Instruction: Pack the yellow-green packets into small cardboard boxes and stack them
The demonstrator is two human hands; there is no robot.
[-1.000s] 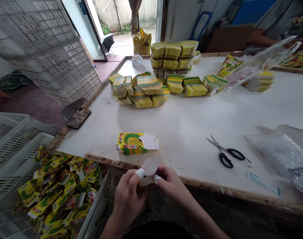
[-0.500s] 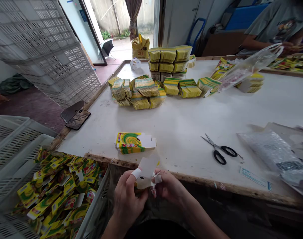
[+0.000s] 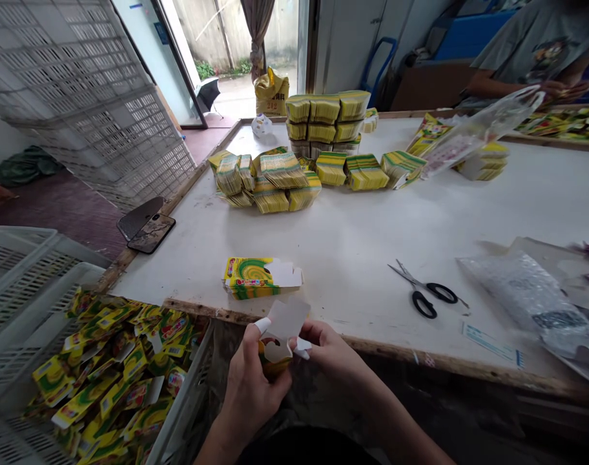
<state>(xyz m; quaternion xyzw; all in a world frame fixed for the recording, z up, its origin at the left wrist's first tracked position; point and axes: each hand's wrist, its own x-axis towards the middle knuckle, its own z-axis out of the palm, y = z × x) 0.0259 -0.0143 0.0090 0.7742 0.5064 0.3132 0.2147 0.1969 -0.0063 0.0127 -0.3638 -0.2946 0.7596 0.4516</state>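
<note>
Just off the table's near edge, my left hand [image 3: 258,374] is closed around a small yellow carton [image 3: 275,352] whose white top flap stands up and whose mouth faces me. Fingers of my right hand [image 3: 318,349] pinch at the carton's right rim. White wraps show on fingers of both hands. Beyond them, a stack of flattened yellow-green cartons [image 3: 248,279] lies on the table, white flaps pointing right. The carton's lower part is hidden by my left hand.
Black-handled scissors [image 3: 427,294] lie to the right, near bubble wrap [image 3: 527,284]. Bundled cartons [image 3: 326,123] stand at the back. A white crate [image 3: 183,381] of yellow packets sits at lower left, with a phone [image 3: 152,233] on the table's left edge. A co-worker [image 3: 541,58] is at far right.
My right fingers have shifted slightly at the carton's rim. The carton has tilted, so its mouth and upright flap show more clearly. The stack on the table stays put.
</note>
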